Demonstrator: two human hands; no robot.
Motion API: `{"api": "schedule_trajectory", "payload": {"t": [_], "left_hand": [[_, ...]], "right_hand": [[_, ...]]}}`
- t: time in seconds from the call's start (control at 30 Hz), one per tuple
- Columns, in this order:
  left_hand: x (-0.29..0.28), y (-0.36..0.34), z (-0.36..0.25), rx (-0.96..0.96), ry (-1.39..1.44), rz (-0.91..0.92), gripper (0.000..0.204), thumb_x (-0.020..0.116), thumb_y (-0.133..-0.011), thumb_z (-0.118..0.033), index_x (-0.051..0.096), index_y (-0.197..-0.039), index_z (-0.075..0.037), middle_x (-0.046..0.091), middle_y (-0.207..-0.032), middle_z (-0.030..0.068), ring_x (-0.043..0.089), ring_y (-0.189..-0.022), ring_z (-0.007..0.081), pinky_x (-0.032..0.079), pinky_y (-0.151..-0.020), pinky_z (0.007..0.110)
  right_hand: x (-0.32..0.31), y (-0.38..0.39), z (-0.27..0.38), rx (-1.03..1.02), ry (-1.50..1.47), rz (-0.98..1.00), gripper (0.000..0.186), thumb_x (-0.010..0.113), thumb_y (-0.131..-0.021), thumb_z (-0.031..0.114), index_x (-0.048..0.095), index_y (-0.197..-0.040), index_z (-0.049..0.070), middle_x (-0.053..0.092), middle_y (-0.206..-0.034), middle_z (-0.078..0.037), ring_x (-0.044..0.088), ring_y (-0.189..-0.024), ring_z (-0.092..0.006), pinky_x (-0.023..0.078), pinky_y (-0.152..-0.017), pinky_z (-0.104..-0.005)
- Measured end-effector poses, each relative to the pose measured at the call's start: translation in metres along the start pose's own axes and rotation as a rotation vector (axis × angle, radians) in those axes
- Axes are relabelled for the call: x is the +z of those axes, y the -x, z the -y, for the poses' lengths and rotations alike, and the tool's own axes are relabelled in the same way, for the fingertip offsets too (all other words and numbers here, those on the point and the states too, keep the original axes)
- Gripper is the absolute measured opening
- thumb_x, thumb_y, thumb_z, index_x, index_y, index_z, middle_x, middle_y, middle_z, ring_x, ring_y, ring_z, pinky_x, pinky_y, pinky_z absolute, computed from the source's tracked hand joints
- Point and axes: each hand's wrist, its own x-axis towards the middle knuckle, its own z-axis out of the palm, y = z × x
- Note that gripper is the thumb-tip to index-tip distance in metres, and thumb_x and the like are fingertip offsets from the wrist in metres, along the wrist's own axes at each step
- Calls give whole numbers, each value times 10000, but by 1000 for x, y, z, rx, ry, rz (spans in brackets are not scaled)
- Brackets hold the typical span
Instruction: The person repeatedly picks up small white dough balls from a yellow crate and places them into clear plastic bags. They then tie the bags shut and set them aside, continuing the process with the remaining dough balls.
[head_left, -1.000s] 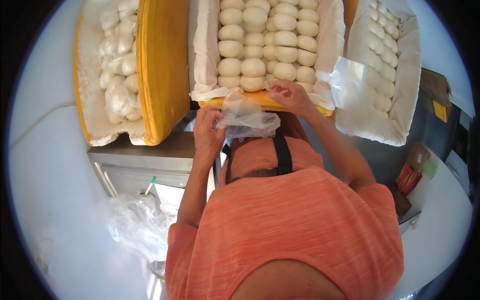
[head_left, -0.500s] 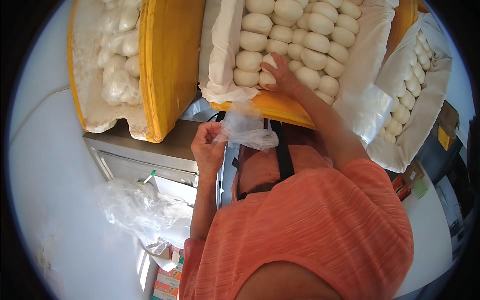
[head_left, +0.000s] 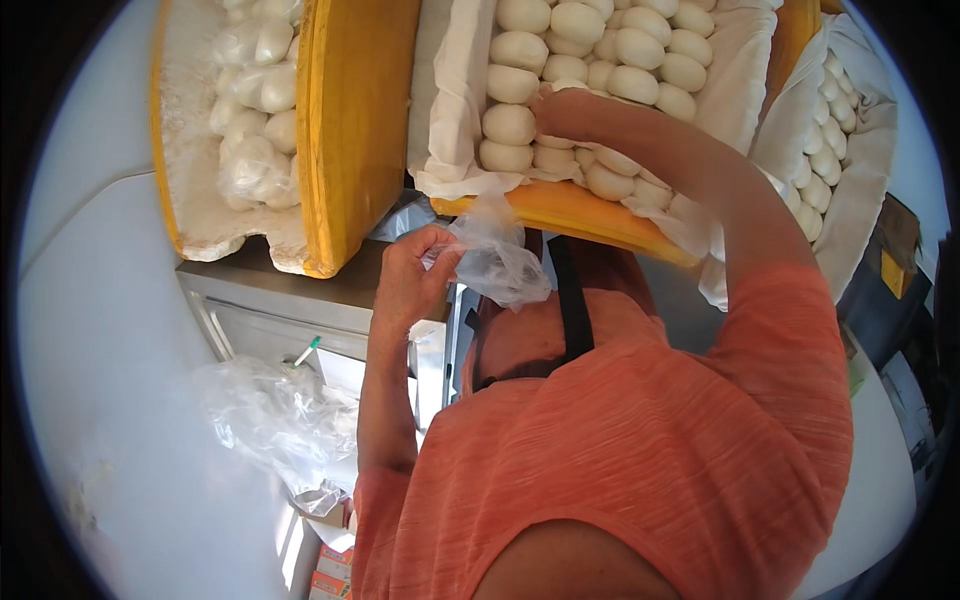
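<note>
My left hand (head_left: pixel 408 272) is closed, pinching the gathered edge of a clear plastic bag (head_left: pixel 510 268). The bag hangs in front of my body, below the near edge of a yellow box (head_left: pixel 580 215). Pale steamed buns (head_left: pixel 508 124) lie in rows in that box, which is lined with white cloth (head_left: pixel 452 110). Over the buns, my right hand (head_left: pixel 556 110) reaches down at the left rows. Its fingers are hidden behind the hand and between buns, so I cannot see whether they grip one.
At the left stands another yellow box (head_left: pixel 355 130) holding bagged buns (head_left: pixel 255 165). More buns sit in a cloth-lined box (head_left: pixel 825 160) at the right. Loose clear bags (head_left: pixel 280 425) and a green-capped pen (head_left: pixel 307 350) lie by a metal cabinet (head_left: pixel 270 300).
My right arm has swung up and bent more, with the hand turned down among the buns and its fingers now out of sight. My left hand still holds the bag, slightly higher.
</note>
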Motion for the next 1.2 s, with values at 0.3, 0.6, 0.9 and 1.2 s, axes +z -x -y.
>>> {"api": "schedule_trajectory", "payload": {"t": [0.3,0.6,0.9,1.2], "left_hand": [[11,-21,-5,202,-138,-230,324,562,-909,-242,532,-727,25,459,-528,66,410,-506,119,380,-496,305],[34,18,-31,431,64,-79,321,553,-922,-219,508,-702,11,458,-543,73,411,-515,127,374,-492,299],[90,60,-23,673,-54,78,202,582,-914,-154,543,-765,-24,467,-568,37,401,-506,108,354,-482,279],[31,21,-18,294,525,-39,192,608,-880,-103,553,-1044,-20,547,-684,-11,456,-536,35,341,-475,170]], "right_hand": [[44,192,1,-658,-1503,-764,681,727,-713,251,486,-1317,47,563,-1222,-116,567,-1104,-230,468,-949,-365],[103,174,121,-782,-1811,-648,613,719,-724,250,538,-1255,2,590,-1183,-123,569,-1085,-225,439,-940,-334],[89,168,111,50,-822,-728,546,578,-861,431,553,-1148,-32,613,-1058,-139,596,-968,-252,483,-826,-357],[109,224,111,75,407,-832,203,616,-739,223,695,-811,51,633,-884,-112,603,-767,-251,498,-651,-362]]}}
